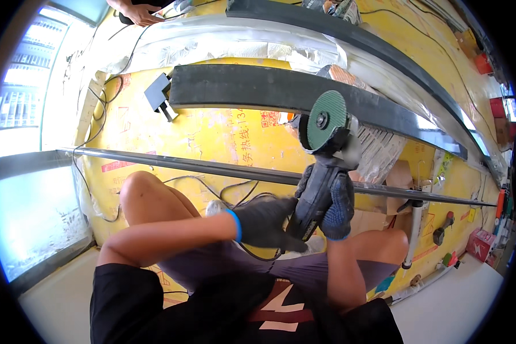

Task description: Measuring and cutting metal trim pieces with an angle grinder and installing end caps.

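My right hand (337, 207), in a dark knit glove with a blue cuff, is wrapped round the body of a black angle grinder (312, 200). The grinder is held up over my lap, its green disc (328, 117) at the top and partly inside a guard. At the grinder's rear end is my left hand (264, 222), also gloved, slightly blurred, with thumb and fingers apart; whether it touches the casing is hard to see. Behind the disc lies a dark grey rectangular metal beam (235, 86). A thin dark metal bar (206, 166) runs crosswise beneath the grinder.
A second long dark beam (355, 35) lies farther back on plastic-wrapped lengths (212, 43). Black cables (100, 109) trail over the yellow floor covering (189, 135). Another person's hand (142, 14) shows at the top left. A cordless tool (443, 228) and red box (480, 243) sit at the right.
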### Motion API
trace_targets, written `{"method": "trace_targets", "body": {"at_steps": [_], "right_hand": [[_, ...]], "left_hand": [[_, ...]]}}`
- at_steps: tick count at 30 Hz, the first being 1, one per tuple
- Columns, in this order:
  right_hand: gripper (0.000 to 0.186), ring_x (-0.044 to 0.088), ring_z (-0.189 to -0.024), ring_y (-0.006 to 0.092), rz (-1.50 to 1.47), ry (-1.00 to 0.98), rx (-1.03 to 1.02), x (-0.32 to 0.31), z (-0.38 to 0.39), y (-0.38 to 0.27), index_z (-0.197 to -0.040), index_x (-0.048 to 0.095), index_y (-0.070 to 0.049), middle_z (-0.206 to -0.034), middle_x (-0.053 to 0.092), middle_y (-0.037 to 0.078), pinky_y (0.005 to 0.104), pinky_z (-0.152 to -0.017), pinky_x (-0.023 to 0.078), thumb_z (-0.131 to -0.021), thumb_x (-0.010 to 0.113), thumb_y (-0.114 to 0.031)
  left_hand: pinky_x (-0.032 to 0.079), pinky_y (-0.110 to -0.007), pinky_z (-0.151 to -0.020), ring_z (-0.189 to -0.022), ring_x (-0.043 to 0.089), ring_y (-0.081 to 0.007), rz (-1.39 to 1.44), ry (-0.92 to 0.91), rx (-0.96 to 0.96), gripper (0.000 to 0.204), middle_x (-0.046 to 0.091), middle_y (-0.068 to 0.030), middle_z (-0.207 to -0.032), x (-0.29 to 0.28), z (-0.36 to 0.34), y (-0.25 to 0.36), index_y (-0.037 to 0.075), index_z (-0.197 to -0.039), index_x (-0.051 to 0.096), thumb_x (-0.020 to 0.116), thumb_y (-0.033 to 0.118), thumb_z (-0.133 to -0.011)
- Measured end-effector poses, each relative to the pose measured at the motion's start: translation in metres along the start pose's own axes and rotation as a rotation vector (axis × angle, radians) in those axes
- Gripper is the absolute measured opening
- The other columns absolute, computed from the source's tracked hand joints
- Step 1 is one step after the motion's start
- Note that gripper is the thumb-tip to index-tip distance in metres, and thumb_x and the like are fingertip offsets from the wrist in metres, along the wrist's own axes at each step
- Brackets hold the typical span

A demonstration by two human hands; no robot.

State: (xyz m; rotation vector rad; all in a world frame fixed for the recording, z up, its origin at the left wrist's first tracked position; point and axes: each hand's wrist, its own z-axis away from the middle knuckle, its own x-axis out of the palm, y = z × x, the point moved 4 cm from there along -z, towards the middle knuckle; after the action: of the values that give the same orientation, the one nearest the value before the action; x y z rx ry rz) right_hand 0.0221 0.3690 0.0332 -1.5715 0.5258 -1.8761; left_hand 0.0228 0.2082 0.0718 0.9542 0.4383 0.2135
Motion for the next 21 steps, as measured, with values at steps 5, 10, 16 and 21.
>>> {"method": "trace_targets", "body": {"at_steps": [5, 10, 16, 21], "right_hand": [[0.058, 0.072, -0.084, 0.0298, 0.066, 0.101, -0.094, -0.021, 0.006, -0.008, -0.132, 0.053, 0.004, -0.108, 0.069, 0.020, 0.0417, -0.075, 0.062, -0.106, 0.059, -0.047], [0.061, 0.070, -0.082, 0.0291, 0.145, 0.222, -0.044, -0.034, 0.004, -0.002, -0.124, 0.059, 0.002, -0.100, 0.069, 0.016, 0.0422, -0.073, 0.060, -0.105, 0.056, -0.055], [0.046, 0.068, -0.079, 0.0287, 0.110, 0.196, 0.016, -0.033, 0.001, -0.006, -0.116, 0.062, 0.001, -0.092, 0.067, 0.015, 0.0422, -0.074, 0.058, -0.102, 0.063, -0.043], [0.025, 0.071, -0.076, 0.0266, 0.257, 0.123, 0.011, -0.005, -0.012, -0.025, -0.107, 0.066, 0.004, -0.089, 0.070, 0.014, 0.0390, -0.073, 0.060, -0.086, 0.078, -0.004]], "left_hand": [[0.055, -0.040, -0.090, -0.096, 0.070, -0.0259, 0.549, 0.175, -0.019, 0.066, 0.072, -0.0171, -0.106, 0.060, -0.029, -0.014, -0.002, -0.131, 0.054, 0.088, 0.028, -0.083], [0.055, -0.042, -0.086, -0.096, 0.072, -0.0296, 0.450, 0.277, 0.069, 0.060, 0.073, -0.0196, -0.107, 0.063, -0.033, -0.015, -0.002, -0.127, 0.055, 0.085, 0.025, -0.082], [0.054, -0.048, -0.092, -0.103, 0.069, -0.0459, 0.330, 0.276, 0.046, 0.076, 0.070, -0.0304, -0.107, 0.055, -0.037, -0.017, -0.005, -0.122, 0.057, 0.083, 0.051, -0.077], [0.052, -0.048, -0.096, -0.106, 0.070, -0.0426, -0.398, -0.109, -0.034, 0.079, 0.075, -0.0234, -0.103, -0.040, 0.000, 0.003, 0.004, -0.126, 0.067, 0.075, 0.070, -0.083]]}}
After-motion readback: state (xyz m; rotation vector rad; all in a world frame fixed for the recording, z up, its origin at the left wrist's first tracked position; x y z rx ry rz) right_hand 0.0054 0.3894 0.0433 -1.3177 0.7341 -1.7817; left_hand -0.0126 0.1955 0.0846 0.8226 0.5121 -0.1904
